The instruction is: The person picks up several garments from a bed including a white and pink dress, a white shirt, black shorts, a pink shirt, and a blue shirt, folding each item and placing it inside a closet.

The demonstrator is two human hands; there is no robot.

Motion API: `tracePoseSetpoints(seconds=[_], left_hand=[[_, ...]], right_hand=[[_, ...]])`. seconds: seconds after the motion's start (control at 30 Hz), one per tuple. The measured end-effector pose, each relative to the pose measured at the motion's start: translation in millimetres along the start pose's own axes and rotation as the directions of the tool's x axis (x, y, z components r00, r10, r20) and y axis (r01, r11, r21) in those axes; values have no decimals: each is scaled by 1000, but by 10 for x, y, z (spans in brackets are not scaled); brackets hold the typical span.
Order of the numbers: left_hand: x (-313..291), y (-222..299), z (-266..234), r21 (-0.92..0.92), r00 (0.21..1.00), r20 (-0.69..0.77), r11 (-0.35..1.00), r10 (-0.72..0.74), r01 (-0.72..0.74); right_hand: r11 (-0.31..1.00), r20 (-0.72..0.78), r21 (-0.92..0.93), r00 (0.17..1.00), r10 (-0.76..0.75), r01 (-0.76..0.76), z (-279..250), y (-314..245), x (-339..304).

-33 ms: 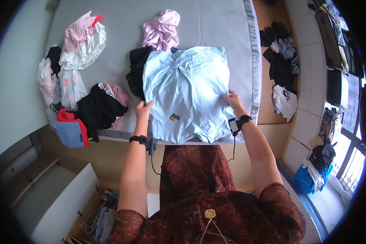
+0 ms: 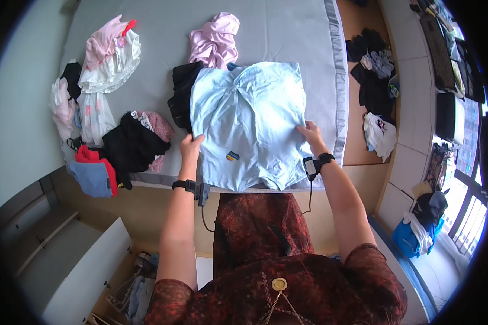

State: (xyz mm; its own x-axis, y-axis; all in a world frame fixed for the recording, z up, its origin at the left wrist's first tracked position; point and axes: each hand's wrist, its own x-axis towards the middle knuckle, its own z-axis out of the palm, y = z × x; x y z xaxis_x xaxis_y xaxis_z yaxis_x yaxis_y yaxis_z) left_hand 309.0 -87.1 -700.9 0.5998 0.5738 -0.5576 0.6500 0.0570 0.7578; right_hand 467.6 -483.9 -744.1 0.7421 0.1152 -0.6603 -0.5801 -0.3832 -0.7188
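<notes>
A light blue shirt (image 2: 255, 119) lies spread flat near the front edge of the grey mattress (image 2: 287, 32), wrinkled at its far middle, with a small rainbow-coloured patch (image 2: 232, 156) low on its left part. My left hand (image 2: 191, 147) pinches the shirt's left edge between thumb and fingers. On the opposite side my right hand (image 2: 312, 133) grips the right edge, a little farther from me. Black cloth (image 2: 183, 92) is partly covered by the shirt on its left. Just beyond it sits a crumpled pale pink satin garment (image 2: 216, 42).
At left on the mattress lie a pink and white dress (image 2: 111, 54), a black garment (image 2: 133, 142) and folded red and blue clothes (image 2: 95, 170). More clothes (image 2: 374, 89) lie on the brown surface at right. A blue bag (image 2: 417, 238) stands by the window; an open cabinet door (image 2: 89, 271) is lower left.
</notes>
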Motion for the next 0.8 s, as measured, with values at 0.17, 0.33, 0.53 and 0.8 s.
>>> tracePoseSetpoints(seconds=[0.17, 0.33, 0.53, 0.8], left_hand=[[-173, 363, 0, -301, 999, -14, 953, -48, 42], [-134, 518, -301, -595, 968, 252, 786, -15, 167], [-444, 1201, -247, -691, 976, 205, 717, 69, 95], [-1228, 2022, -842, -736, 975, 101, 675, 197, -60]], right_hand=[[986, 35, 162, 998, -55, 49, -238, -209, -234], [920, 160, 388, 978, -130, 59, -279, -756, -504], [784, 74, 615, 984, -165, 85, -376, -1183, -669], [757, 107, 651, 980, -167, 58, -947, -2103, -1634]])
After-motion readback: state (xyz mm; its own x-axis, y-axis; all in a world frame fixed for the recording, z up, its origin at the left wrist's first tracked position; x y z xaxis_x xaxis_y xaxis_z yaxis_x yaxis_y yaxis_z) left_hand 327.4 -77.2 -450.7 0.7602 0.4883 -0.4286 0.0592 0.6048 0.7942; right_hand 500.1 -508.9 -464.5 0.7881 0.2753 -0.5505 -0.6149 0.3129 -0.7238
